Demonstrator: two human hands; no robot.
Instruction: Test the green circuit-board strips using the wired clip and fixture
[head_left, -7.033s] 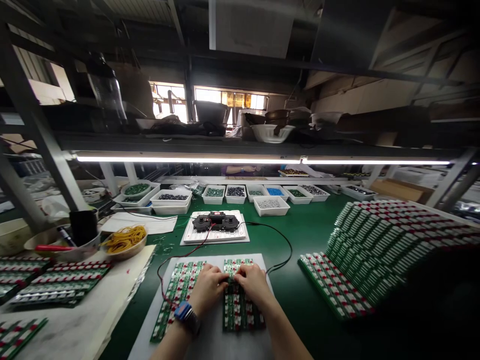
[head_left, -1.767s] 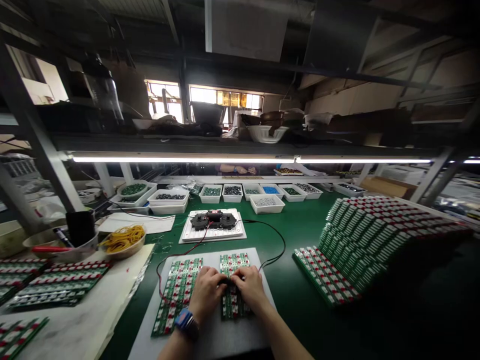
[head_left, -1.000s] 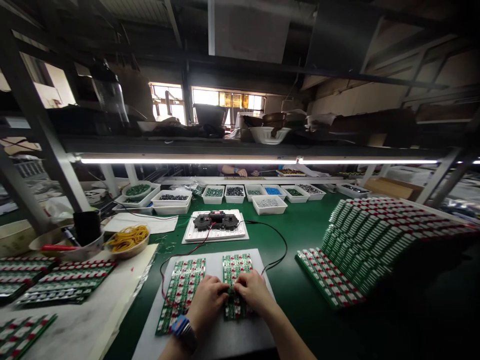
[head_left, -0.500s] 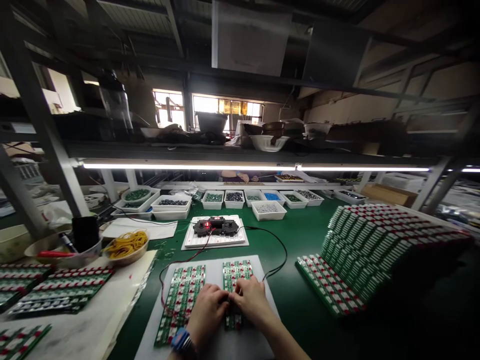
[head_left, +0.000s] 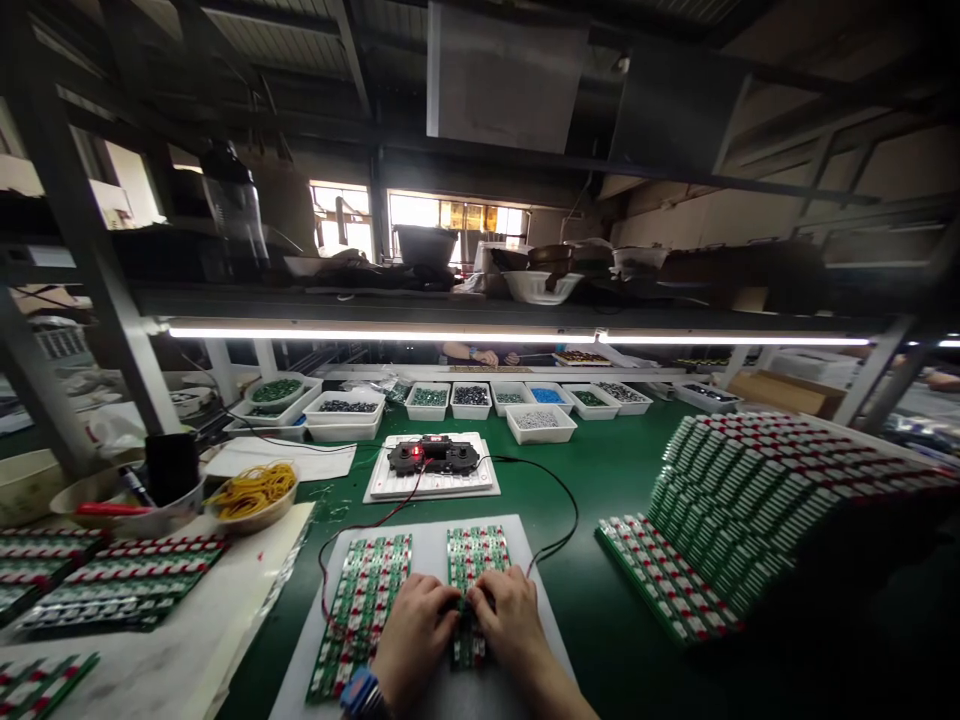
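Observation:
Two green circuit board panels with red and white parts lie on a pale mat [head_left: 431,545]. Over the right-hand circuit board panel [head_left: 480,545], both hands work close together. My left hand [head_left: 420,625], with a blue band on its wrist, has its fingers pinched at that panel's left edge. Opposite it, my right hand [head_left: 508,615] is closed too, its thumb and fingertips pressed near the panel's middle. Whatever lies between the fingertips is dark and too small to make out. The left-hand circuit board panel [head_left: 364,600] rests beside my left hand, red and black wires across it.
Behind the mat, a black device [head_left: 433,455] with a red display sits on a white base. White trays [head_left: 540,425] of small parts line the back. At right rises a tall stack of panels [head_left: 739,500]; at left are yellow rubber bands [head_left: 257,488] in a bowl.
My right hand has shifted slightly down and its fingertips have drawn a little away from the left hand's. My left hand stays nearly in place. The view has shifted slightly.

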